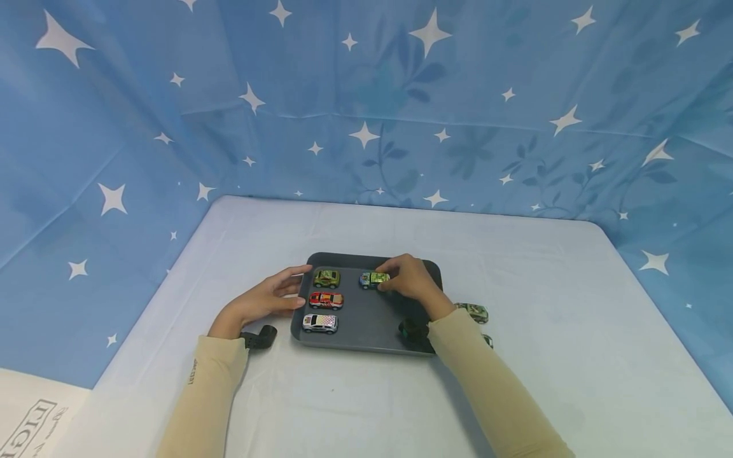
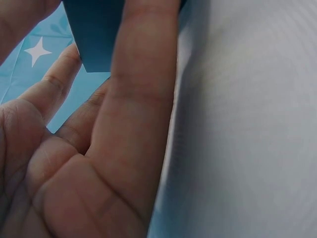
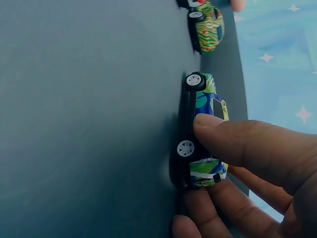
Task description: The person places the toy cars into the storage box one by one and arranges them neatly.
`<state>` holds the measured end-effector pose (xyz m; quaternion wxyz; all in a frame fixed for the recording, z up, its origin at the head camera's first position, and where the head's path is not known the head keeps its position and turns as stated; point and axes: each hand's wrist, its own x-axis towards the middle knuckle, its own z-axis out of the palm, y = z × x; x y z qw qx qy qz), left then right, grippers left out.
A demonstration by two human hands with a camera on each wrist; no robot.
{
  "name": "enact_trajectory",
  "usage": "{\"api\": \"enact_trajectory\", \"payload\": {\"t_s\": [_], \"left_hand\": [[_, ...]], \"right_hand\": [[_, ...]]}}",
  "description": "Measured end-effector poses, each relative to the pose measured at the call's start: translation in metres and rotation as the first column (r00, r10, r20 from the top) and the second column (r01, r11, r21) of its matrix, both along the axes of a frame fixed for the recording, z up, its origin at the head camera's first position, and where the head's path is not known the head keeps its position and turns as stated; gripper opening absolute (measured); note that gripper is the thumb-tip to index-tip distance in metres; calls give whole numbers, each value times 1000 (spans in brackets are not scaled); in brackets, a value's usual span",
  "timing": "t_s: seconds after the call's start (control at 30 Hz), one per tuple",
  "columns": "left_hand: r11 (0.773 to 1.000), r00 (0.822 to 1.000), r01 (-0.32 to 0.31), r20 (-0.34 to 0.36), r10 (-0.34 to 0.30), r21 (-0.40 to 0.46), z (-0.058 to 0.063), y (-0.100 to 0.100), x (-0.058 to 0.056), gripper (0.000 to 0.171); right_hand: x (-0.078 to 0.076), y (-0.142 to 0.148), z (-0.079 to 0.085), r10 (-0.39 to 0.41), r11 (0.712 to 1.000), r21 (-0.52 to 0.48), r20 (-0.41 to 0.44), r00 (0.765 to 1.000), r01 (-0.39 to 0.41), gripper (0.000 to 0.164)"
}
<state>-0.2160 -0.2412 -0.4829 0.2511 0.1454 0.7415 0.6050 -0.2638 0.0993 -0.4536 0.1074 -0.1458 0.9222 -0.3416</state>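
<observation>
Beige sleeves (image 1: 498,391) nearest. Right grip (image 1: 409,278): clamped on green-and-blue toy car (image 1: 371,280), far middle of gray tray (image 1: 366,347). Left grip (image 1: 265,299): spread apart, against left rim (image 1: 296,321). Caution: possible rollaway on wheels (image 3: 185,148) from uneven release; possible tray shift from excess push at left.

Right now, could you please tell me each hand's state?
Left hand: open, touching the grey rectangular tray.
Right hand: closed, holding the blue-and-green patterned toy car.

The blue-and-green patterned toy car (image 3: 202,101) has white wheels (image 3: 185,148); the rectangular tray (image 1: 366,324) is dark grey; the blue fabric backdrop (image 1: 321,76) bears white stars (image 1: 430,33).
</observation>
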Motion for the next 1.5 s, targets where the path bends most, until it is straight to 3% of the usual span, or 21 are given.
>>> {"api": "enact_trajectory", "payload": {"t_s": [0.6,1.17,1.5], "left_hand": [[1000,1000,8,-8,-8,6,-1,0,-1,86],[1000,1000,6,-19,-6,2,-1,1,0,85],[1000,1000,-7,-12,7,-12,0,1,1,86]], "right_hand": [[0,1,0,0,1000,0,14,1000,0,33],[10,15,16,14,995,-104,54,998,-8,39],[20,33,18,88,976,-201,22,996,-82,37]]}}
